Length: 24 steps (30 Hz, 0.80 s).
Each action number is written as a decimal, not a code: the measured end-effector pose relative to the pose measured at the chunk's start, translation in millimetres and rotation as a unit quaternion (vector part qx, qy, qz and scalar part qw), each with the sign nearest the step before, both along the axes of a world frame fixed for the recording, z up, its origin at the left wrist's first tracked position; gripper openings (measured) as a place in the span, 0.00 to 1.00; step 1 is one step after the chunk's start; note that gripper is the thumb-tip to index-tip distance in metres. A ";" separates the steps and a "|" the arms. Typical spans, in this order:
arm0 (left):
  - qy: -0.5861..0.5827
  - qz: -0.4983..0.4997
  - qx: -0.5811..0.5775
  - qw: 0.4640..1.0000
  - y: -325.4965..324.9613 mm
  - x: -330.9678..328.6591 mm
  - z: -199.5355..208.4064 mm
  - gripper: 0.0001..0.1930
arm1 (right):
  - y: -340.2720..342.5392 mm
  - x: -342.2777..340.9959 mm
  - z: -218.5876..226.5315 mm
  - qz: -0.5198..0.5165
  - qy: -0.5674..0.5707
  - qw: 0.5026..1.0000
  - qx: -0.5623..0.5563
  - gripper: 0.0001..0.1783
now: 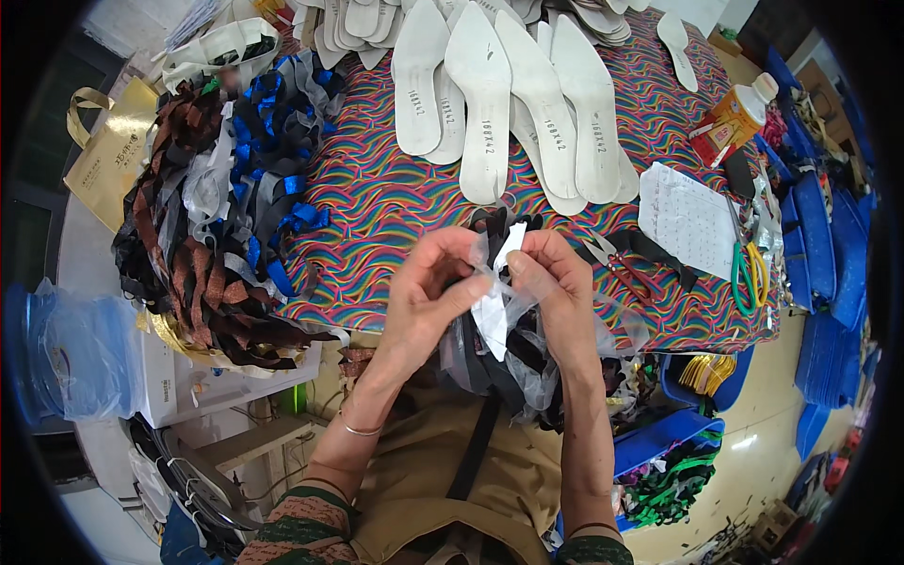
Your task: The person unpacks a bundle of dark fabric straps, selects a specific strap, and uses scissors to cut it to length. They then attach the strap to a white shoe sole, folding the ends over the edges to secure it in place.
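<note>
My left hand (421,299) and my right hand (562,294) meet over the table's near edge, fingers closed in pinches. Between them a narrow white strip (491,322) stands on end, its top by my right thumb. Thin translucent film (539,282) runs across both hands, pinched at my left fingertips and crossing the right fingers; where it ends is hard to see. Below hangs a loose bundle of black and clear strips (471,363) against my tan apron (424,452).
Shoe insoles (487,104) lie ahead on the patterned cloth (367,188). Brown, black and blue strips (193,254) heap at left. To the right are small red-handled snips (621,268), green-and-yellow scissors (747,273), a written sheet (687,217) and a bottle (734,118). Blue bins (659,447) stand below.
</note>
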State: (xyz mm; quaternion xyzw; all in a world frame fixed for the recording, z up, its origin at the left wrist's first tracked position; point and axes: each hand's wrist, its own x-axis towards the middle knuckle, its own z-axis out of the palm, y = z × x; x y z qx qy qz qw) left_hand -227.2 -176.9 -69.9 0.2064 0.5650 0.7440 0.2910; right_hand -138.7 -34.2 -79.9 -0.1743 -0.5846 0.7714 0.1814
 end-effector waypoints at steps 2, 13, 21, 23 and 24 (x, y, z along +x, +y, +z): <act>0.031 -0.042 -0.037 0.998 -5.3 0.9 -1.6 0.20 | -2.7 -0.3 -0.4 -0.011 0.026 0.999 -0.023 0.04; 0.285 -0.030 -0.158 0.945 -4.4 8.6 20.0 0.20 | -15.0 1.2 -21.3 -0.105 0.131 0.981 -0.095 0.03; 0.270 -0.068 -0.165 0.946 -2.0 3.6 21.2 0.18 | -18.3 4.0 -25.7 -0.138 0.148 0.977 -0.067 0.05; 0.278 -0.072 -0.162 0.944 -2.4 2.5 19.4 0.18 | -20.8 2.8 -22.5 -0.157 0.141 0.974 -0.086 0.06; 0.276 -0.072 -0.161 0.945 -1.4 2.8 18.8 0.17 | -21.8 1.5 -21.1 -0.164 0.139 0.972 -0.096 0.06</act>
